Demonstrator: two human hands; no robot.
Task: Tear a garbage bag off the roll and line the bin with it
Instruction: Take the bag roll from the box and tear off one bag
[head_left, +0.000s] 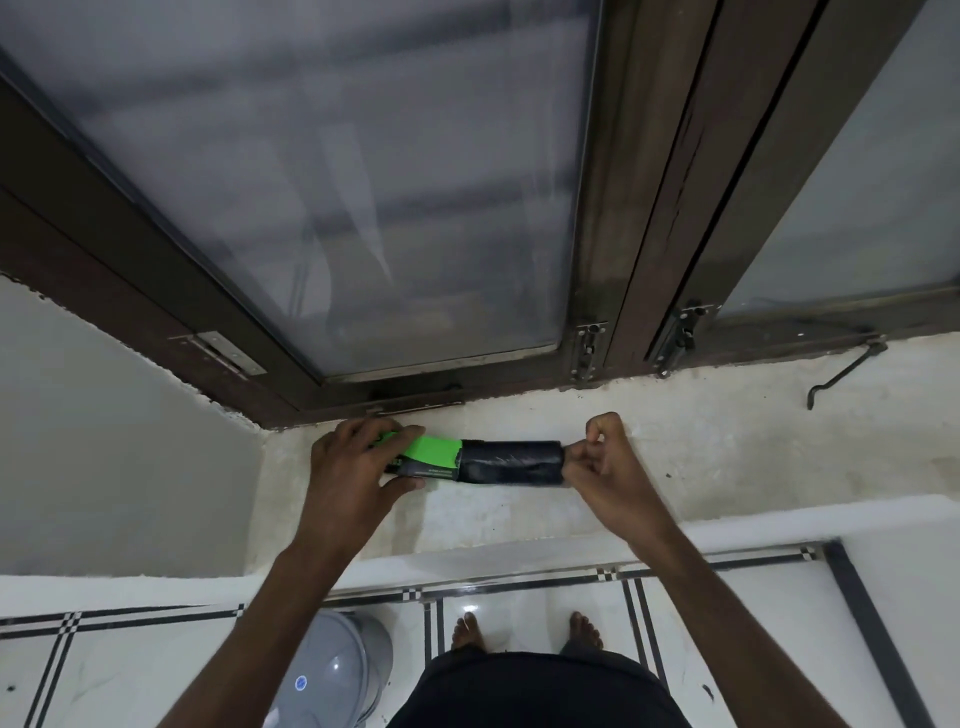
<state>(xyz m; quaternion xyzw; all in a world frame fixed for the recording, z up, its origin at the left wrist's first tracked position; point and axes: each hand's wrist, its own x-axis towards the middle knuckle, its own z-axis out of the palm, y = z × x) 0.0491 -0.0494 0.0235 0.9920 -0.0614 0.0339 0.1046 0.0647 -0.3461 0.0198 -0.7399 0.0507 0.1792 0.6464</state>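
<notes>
The black roll (511, 462) lay on the pale windowsill (727, 452), half out of its green sleeve (431, 457), left hand (353, 467) clamped round the sleeve, right hand (602, 462) pinching the roll's free end. Best pull straight along the roll's axis. Below the sill, left of the roll, the grey bin (337, 670) sat on tiled floor.

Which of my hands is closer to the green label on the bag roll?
Left. The left hand grips the green label end; the right hand pinches the roll's opposite, black end.
</notes>
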